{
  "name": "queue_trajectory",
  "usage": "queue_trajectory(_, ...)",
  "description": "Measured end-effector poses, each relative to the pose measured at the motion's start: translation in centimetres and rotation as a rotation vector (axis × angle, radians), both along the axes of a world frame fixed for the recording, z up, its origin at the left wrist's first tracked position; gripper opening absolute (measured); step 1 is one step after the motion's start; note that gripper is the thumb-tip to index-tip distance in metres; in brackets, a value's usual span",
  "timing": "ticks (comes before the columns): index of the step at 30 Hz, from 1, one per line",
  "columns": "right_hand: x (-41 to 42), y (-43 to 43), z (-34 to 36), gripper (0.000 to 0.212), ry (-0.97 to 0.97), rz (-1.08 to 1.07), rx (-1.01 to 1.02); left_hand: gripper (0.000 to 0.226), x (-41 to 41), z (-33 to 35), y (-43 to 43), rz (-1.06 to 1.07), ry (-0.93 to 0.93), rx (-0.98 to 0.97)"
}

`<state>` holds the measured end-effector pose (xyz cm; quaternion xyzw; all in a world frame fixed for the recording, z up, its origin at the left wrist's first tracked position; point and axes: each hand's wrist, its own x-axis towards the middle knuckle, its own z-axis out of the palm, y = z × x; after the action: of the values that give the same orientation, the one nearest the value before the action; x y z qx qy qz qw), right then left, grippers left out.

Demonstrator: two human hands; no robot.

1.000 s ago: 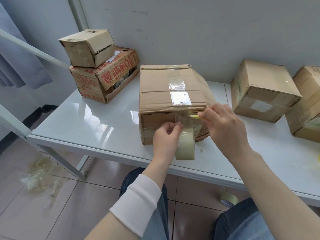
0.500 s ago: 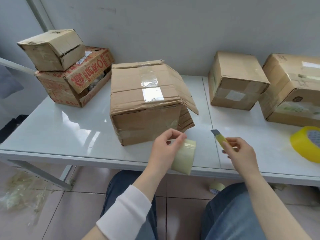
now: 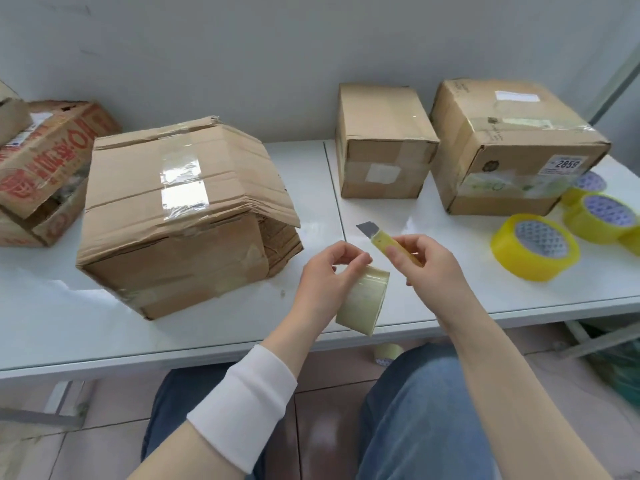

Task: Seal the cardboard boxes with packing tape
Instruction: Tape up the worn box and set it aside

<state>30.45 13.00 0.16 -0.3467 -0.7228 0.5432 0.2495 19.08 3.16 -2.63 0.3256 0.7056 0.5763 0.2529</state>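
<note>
Blade (image 3: 366, 228) exposed: right hand (image 3: 429, 268) curls round yellow knife (image 3: 382, 242), tip near left hand (image 3: 329, 275), which grips clear tape roll (image 3: 363, 303) just right of crumpled box (image 3: 180, 216). Risks: nicked fingers; box's jutting right flap (image 3: 273, 188) may peel fresh tape.

It looked like a plain packing room or small stockroom: a white table (image 3: 311, 181) stood against a bare grey wall (image 3: 311, 46), loaded with worn cardboard boxes (image 3: 173, 209), one bearing a shipping label (image 3: 568, 165), beside rolls of yellow tape (image 3: 516, 266), above a tiled floor (image 3: 86, 452).
</note>
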Motion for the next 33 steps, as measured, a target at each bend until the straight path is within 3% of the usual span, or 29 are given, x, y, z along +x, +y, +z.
queue_trajectory(4,0.1,1.1,-0.2,0.011,0.018,-0.05,0.052,0.017,-0.1,0.0,1.1,-0.019,0.028,-0.029)
queue_trajectory(9,-0.4,1.5,-0.7,0.005,0.141,-0.081,-0.135,0.007,0.0,-0.1,1.7,-0.015,0.012,0.012)
queue_trajectory(10,-0.5,1.7,-0.8,0.004,0.159,-0.089,-0.164,0.011,0.0,-0.2,1.8,-0.004,-0.016,0.024)
queue_trajectory(13,-0.6,2.1,-1.2,0.011,0.17,-0.13,-0.204,0.058,-0.1,-0.7,1.9,0.035,-0.083,-0.022)
queue_trajectory(14,-0.6,2.2,-1.4,0.012,0.158,-0.143,-0.201,0.064,-0.2,-0.8,2.0,0.05,-0.091,-0.042)
queue_trajectory(18,-1.1,3.0,-2.3,0.011,0.053,-0.213,-0.125,0.03,-0.3,-1.4,2.3,0.014,-0.047,-0.053)
queue_trajectory(22,-2.0,4.7,-2.4,0.01,-0.198,-0.241,0.091,0.027,-0.5,-0.7,2.6,-0.046,-0.029,-0.083)
queue_trajectory(25,-2.4,5.9,-2.3,0.03,-0.431,-0.189,0.189,0.021,-0.7,0.7,1.6,-0.06,0.107,-0.109)
queue_trajectory(28,-2.7,5.8,-1.4,0.037,-0.564,-0.166,0.33,0.013,-1.5,3.3,-1.1,-0.027,0.335,-0.073)
queue_trajectory(31,-4.3,4.0,0.7,0.037,-0.45,-0.232,0.61,0.012,-4.3,7.3,-4.4,0.053,0.568,-0.009)
queue_trajectory(33,-7.0,1.6,2.5,0.032,-0.267,-0.178,0.64,0.013,-7.4,9.9,-6.7,0.145,0.651,0.023)
